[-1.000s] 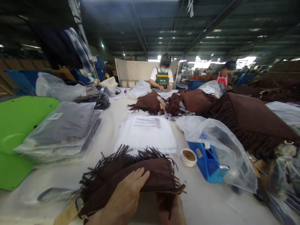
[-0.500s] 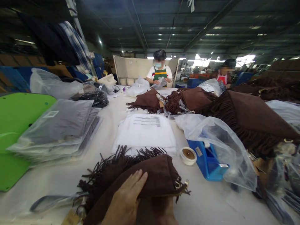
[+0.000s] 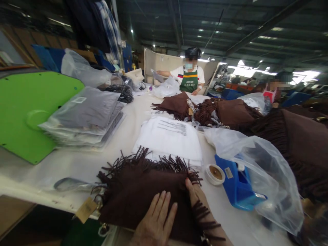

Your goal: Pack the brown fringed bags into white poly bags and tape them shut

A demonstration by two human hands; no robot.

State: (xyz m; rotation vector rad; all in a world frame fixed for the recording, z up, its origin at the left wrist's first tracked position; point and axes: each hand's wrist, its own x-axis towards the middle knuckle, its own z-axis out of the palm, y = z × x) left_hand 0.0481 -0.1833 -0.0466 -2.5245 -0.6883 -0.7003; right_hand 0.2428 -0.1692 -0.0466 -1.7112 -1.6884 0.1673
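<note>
A dark brown fringed suede bag [image 3: 133,194] lies at the near edge of the table, its fringe pointing away from me. My left hand [image 3: 156,218] rests flat on the bag, fingers stretched out. At the bag's right edge, my right hand [image 3: 198,198] has its fingers bent round the brown material; fringe strands hang over the wrist. A cardboard tag [image 3: 86,209] and metal fittings hang at the bag's left corner. Beyond the fringe sits a stack of white printed bags [image 3: 170,138].
Left stand a stack of bagged grey items [image 3: 84,112] and a green board [image 3: 33,109]. To the right are a round tin [image 3: 215,173], a blue tape dispenser [image 3: 237,188] and a clear plastic bag [image 3: 276,177]. More brown bags [image 3: 234,111] lie behind; a person [image 3: 189,77] stands opposite.
The view has turned left and tilted. The brown bag now lies flatter, and my right hand has come out from beneath it to its right edge. The person opposite has stretched out an arm.
</note>
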